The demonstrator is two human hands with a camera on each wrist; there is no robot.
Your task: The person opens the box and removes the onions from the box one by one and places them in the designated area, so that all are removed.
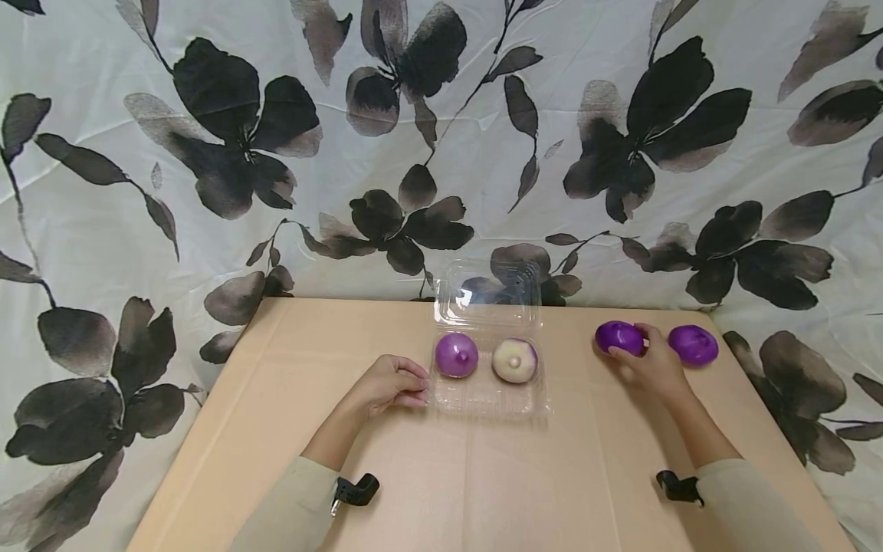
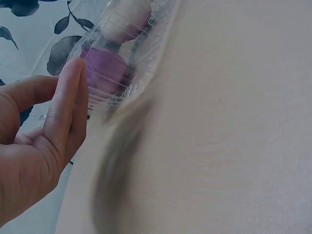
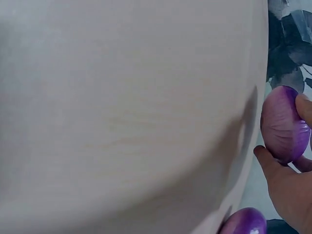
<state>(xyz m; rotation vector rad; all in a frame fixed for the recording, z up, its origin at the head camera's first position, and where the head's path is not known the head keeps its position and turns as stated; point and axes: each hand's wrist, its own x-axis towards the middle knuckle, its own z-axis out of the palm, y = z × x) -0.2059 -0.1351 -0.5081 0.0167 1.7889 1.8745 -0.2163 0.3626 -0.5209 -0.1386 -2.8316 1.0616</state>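
A clear plastic clamshell container (image 1: pixel 483 402) stands on the table with its lid (image 1: pixel 486 295) raised. Inside sit a purple onion (image 1: pixel 456 355) on the left and a whitish onion with a purple edge (image 1: pixel 514 361) on the right. My left hand (image 1: pixel 392 383) pinches the container's left edge; in the left wrist view its fingers (image 2: pixel 66 105) overlap the container wall. To the right, my right hand (image 1: pixel 654 364) grips another purple onion (image 1: pixel 617 337) between thumb and fingers. A further purple onion (image 1: pixel 693 345) lies just right of that hand.
The tan table (image 1: pixel 524 491) has its far edge right behind the container. A white cloth with dark flowers (image 1: pixel 497 176) hangs behind and shows along both sides. Black straps (image 1: pixel 356 489) with small mounts sit at both wrists.
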